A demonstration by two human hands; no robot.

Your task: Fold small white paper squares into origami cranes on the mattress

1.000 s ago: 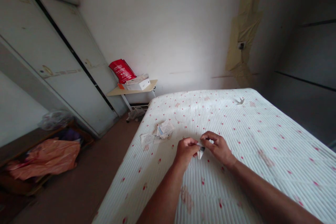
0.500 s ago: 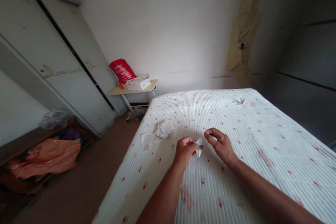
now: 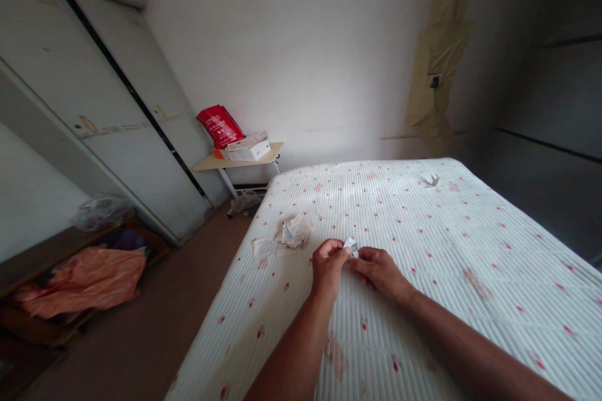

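A small folded piece of printed paper [image 3: 350, 245] is between my two hands, above the white, red-dotted bed cover [image 3: 451, 338]. My left hand [image 3: 329, 262] pinches its left side between thumb and fingers. From the right, my right hand [image 3: 376, 269] grips its lower right edge, its fingers closed and partly hidden. Left of my hands lie several printed paper pieces [image 3: 296, 232] on the cover. Farther back on the right sits a small folded white paper [image 3: 431, 181].
A small table [image 3: 211, 163] at the back left holds a red bag [image 3: 220, 126] and a white box [image 3: 254, 150]. Grey cabinets [image 3: 136, 138] stand left. An orange plastic bag [image 3: 89, 279] lies on a low wooden piece at lower left.
My right hand has moved down and left and closed on the paper. The paper has turned and shifted slightly up and left in my left hand.
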